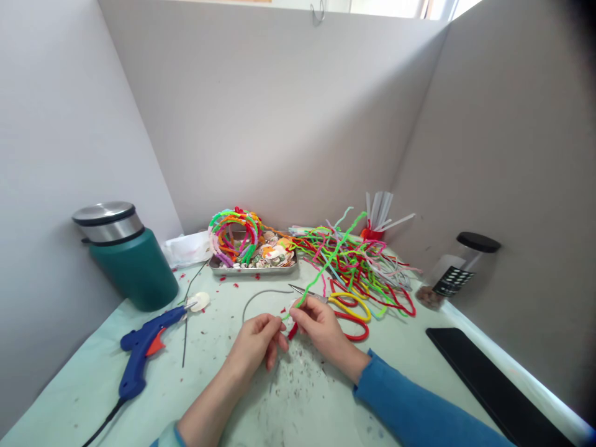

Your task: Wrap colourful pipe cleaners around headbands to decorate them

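Observation:
Between my two hands is a bright green pipe cleaner (326,266), its long end rising up and to the right. My right hand (321,323) pinches it near its lower end. My left hand (261,341) has thumb and forefinger closed on its tip, a short way to the left. Just behind my right hand lie scissors (344,304) with red and yellow handles. A small red piece (293,331) shows between the hands, partly hidden. A thin grey wire (261,295) curves on the table behind my left hand.
A glue gun (149,341) and a teal bottle (135,267) stand at left. Behind is a metal tray (274,270) with colourful rings (235,236). Many pipe cleaners (354,254) are heaped at back right, near a jar (459,273) and a black slab (484,379).

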### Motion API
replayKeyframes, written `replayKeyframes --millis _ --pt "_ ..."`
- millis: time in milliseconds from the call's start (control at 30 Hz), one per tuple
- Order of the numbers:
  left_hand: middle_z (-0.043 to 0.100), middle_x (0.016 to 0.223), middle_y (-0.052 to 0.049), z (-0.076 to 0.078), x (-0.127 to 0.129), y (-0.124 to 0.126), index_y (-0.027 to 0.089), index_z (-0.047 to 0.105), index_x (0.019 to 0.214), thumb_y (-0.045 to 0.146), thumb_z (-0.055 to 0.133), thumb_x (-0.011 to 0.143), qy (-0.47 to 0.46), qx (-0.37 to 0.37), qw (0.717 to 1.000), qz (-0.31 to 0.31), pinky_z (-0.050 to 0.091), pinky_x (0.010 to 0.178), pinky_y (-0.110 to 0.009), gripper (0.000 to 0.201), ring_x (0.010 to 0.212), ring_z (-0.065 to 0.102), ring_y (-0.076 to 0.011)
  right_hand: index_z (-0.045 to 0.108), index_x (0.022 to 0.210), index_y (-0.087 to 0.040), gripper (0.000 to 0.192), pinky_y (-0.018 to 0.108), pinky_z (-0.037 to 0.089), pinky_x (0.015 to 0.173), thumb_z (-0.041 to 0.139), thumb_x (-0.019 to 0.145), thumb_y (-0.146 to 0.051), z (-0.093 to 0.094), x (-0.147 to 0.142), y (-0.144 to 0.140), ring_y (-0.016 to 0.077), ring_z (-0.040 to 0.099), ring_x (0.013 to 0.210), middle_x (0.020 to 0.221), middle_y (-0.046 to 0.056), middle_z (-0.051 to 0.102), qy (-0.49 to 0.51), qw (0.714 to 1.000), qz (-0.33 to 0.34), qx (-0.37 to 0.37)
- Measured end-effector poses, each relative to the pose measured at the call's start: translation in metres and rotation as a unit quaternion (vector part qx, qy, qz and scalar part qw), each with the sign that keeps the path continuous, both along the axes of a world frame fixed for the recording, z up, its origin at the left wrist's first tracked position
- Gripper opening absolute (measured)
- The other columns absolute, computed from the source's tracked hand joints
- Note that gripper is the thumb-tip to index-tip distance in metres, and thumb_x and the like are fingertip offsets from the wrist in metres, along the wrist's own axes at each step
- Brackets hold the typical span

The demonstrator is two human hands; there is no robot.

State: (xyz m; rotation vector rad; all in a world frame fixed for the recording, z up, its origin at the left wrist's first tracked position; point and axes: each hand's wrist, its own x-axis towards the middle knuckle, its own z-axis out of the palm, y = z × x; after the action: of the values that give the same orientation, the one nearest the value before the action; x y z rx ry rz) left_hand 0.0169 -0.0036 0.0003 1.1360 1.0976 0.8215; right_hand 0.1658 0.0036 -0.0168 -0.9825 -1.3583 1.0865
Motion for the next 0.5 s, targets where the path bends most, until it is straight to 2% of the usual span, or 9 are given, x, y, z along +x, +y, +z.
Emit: replayKeyframes --millis 167,367,500 --pt "0.064 0.056 -0.001 0.0014 -0.0011 -0.0005 0.014 0.052 0.072 0.044 0.055 0.074 -0.014 -0.001 1.0 -0.018 0.021 0.033 -0.018 0.03 0.028 0.037 -0.0037 0.056 0.074 -0.018 0.019 0.02 0.033 0.046 0.058 0.079 -0.036 0.0002 -0.0002 -0.0013 0.0091 0.042 0.049 0.056 -0.005 0.047 -0.003 1.0 -0.005 -0.007" --pt "0.064 0.059 -0.001 0.0031 -0.003 -0.0014 0.014 0.053 0.074 0.048 0.056 0.075 -0.04 0.044 0.994 -0.089 0.024 0.035 -0.019 0.034 0.03 0.04 -0.004 0.052 0.068 -0.018 0.024 0.02 0.029 0.043 0.056 0.08 -0.039 0.0036 0.0008 -0.0007 0.0081 0.038 0.044 0.049 -0.006 0.044 0.006 1.0 -0.008 -0.025" --pt "0.064 0.059 -0.001 0.0027 -0.0038 -0.0006 0.014 0.055 0.074 0.049 0.057 0.074 -0.005 0.054 0.996 -0.074 0.023 0.034 -0.018 0.035 0.029 0.039 -0.004 0.051 0.068 -0.018 0.024 0.02 0.03 0.044 0.057 0.079 -0.039 0.004 0.001 -0.0006 0.0079 0.038 0.044 0.049 -0.007 0.043 0.023 1.0 -0.009 -0.014"
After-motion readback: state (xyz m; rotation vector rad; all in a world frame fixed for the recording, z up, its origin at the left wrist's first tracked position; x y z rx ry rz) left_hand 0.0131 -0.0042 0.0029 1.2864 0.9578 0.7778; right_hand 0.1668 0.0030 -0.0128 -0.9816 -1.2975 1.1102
